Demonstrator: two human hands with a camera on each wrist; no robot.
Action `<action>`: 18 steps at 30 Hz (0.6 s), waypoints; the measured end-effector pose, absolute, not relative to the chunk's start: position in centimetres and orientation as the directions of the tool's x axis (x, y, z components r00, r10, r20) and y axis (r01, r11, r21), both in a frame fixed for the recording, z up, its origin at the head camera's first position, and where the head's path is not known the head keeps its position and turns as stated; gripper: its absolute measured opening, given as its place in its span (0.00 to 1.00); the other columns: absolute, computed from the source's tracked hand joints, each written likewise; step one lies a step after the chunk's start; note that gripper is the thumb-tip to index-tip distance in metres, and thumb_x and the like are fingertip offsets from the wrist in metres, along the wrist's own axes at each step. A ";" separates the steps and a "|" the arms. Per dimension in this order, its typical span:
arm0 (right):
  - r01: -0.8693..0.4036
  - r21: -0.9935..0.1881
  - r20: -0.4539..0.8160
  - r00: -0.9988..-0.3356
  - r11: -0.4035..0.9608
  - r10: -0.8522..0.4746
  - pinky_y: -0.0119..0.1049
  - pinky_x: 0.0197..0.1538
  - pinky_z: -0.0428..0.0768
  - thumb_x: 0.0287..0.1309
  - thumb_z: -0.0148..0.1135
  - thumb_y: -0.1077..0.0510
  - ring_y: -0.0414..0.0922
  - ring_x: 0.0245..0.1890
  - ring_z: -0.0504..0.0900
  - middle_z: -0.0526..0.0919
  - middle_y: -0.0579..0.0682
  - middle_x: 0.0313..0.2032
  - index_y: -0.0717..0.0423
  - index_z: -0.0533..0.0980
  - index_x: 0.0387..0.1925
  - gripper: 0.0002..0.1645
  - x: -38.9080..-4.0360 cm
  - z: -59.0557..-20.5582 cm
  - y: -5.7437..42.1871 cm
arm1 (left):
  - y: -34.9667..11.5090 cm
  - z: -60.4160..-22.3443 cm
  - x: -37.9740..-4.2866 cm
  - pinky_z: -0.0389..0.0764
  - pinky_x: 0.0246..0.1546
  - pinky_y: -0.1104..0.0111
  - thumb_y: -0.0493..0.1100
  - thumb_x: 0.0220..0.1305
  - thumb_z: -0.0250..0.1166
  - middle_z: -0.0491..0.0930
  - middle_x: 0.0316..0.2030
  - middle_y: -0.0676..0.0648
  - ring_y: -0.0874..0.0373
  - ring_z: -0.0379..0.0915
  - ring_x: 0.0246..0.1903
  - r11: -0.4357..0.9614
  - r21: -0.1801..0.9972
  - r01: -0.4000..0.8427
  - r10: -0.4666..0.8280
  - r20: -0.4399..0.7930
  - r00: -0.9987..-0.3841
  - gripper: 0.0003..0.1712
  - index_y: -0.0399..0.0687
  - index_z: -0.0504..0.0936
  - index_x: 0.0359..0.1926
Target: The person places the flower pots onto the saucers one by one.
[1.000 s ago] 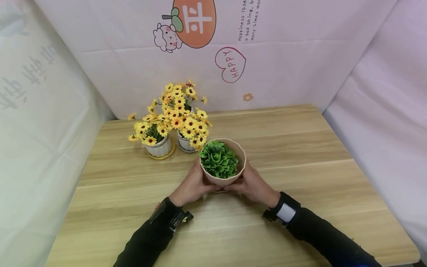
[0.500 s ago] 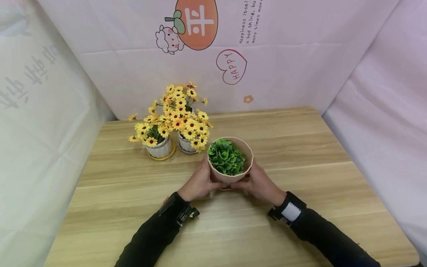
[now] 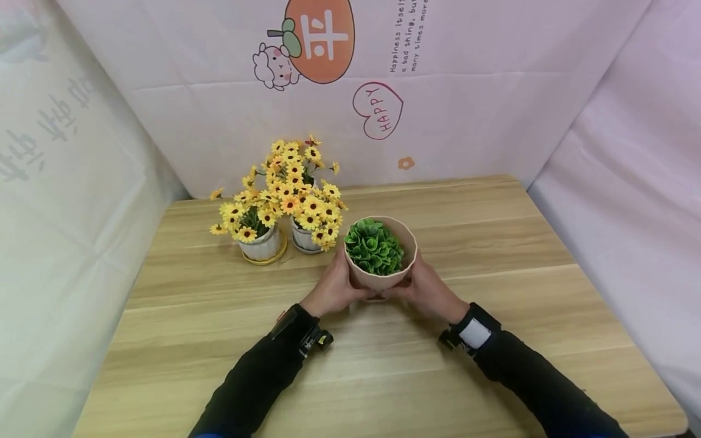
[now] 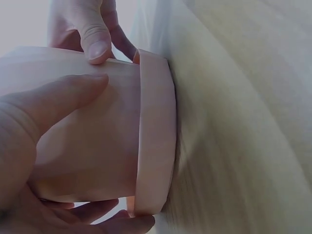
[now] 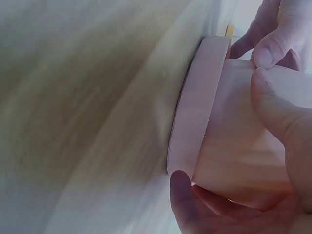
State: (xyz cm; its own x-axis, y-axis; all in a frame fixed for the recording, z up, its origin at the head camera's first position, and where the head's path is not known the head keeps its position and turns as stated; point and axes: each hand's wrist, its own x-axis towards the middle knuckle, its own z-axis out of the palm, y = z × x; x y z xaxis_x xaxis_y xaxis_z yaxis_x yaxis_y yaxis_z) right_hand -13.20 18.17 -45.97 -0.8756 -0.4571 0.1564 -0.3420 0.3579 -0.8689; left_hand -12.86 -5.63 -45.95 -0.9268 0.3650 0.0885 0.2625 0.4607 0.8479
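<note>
Between my hands, a pinkish-beige flowerpot (image 3: 376, 282) stands upright near the middle of the table, with a leafy green plant (image 3: 375, 246) inside. My left hand (image 3: 334, 289) grips its left side, thumb across the near wall. On the opposite side my right hand (image 3: 432, 291) holds it the same way, and the two thumbs almost meet at the front. A matching saucer (image 4: 156, 131) sits under the pot, its underside right at the tabletop. Fingertips of my right hand touch the saucer rim (image 5: 200, 107) in the right wrist view. The far fingers are mostly hidden behind the pot.
Left of the flowerpot, yellow daisy-like flowers (image 3: 309, 204) in small whitish pots form a close group, one pot (image 3: 261, 245) on a yellow saucer. The wooden table (image 3: 520, 292) meets a printed white cloth (image 3: 465, 121) at the back, with more cloth on both sides.
Both hands have shifted the flowerpot to the right and then slightly away from me, widening its gap from the yellow flowers. Those flower pots have stayed in place.
</note>
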 end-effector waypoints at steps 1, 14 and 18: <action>-0.346 -0.871 0.164 -0.874 0.349 -0.458 0.54 0.80 0.66 0.48 0.84 0.63 0.49 0.81 0.60 0.57 0.47 0.82 0.41 0.41 0.85 0.77 -13.4 -46.0 18.2 | -5.5 -45.9 -13.0 0.56 0.83 0.52 0.40 0.47 0.87 0.52 0.83 0.41 0.46 0.52 0.82 0.464 0.849 0.253 0.361 0.080 -0.929 0.77 0.51 0.39 0.85; -0.331 -0.869 0.150 -0.885 0.368 -0.441 0.53 0.80 0.65 0.51 0.83 0.60 0.50 0.81 0.60 0.58 0.51 0.81 0.43 0.41 0.85 0.74 -15.4 -46.5 18.6 | -4.9 -45.8 -15.1 0.55 0.84 0.52 0.36 0.48 0.85 0.50 0.83 0.39 0.44 0.52 0.82 0.384 0.904 0.189 0.355 0.044 -0.934 0.76 0.47 0.38 0.84; -0.341 -0.863 0.158 -0.882 0.371 -0.443 0.54 0.82 0.62 0.50 0.83 0.62 0.51 0.82 0.58 0.56 0.52 0.82 0.45 0.40 0.85 0.75 -16.1 -46.5 18.7 | -4.6 -45.9 -15.9 0.57 0.83 0.53 0.36 0.46 0.86 0.53 0.81 0.37 0.44 0.55 0.80 0.404 0.890 0.212 0.345 0.067 -0.936 0.76 0.44 0.41 0.83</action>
State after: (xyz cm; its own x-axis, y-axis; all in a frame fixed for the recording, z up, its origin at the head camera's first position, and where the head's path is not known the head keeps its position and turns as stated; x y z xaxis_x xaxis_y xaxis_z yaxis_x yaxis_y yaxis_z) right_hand -16.07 18.74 -46.46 -0.8823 -0.4433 0.1583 -0.3414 0.3713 -0.8635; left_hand -15.87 -4.62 -45.93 -0.9364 0.3445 0.0670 0.2123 0.4039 0.8898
